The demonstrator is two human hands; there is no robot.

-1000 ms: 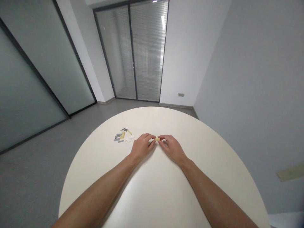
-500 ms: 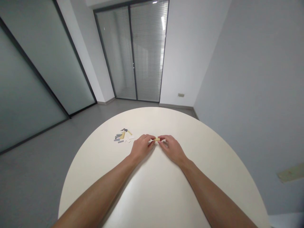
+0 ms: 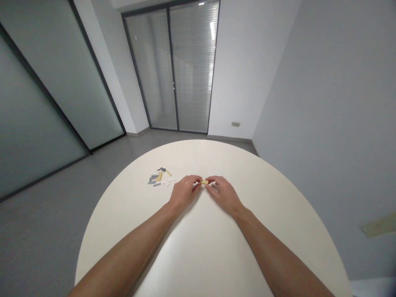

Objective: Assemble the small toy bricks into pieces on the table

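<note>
Between my two hands is a small tan building-block piece (image 3: 204,182), just above or on the white round table (image 3: 198,247); I cannot tell which. The thumb and fingers of my left hand (image 3: 187,187) pinch its left end. My right hand (image 3: 223,192) has its fingertips at the right end, thumb below and index finger above. The fingers cover part of the piece, so its full shape is hidden.
Left of my hands lies a loose group of small pieces: a tan block (image 3: 159,176), several grey pieces (image 3: 152,180), dark grey pieces (image 3: 162,169), a yellow strip (image 3: 168,173) and white flat pieces (image 3: 171,179). Glass doors (image 3: 192,82) stand beyond the table.
The tan piece has tilted slightly between my fingers, and my right fingertips have shifted a little. Both arms stay almost where they were.
</note>
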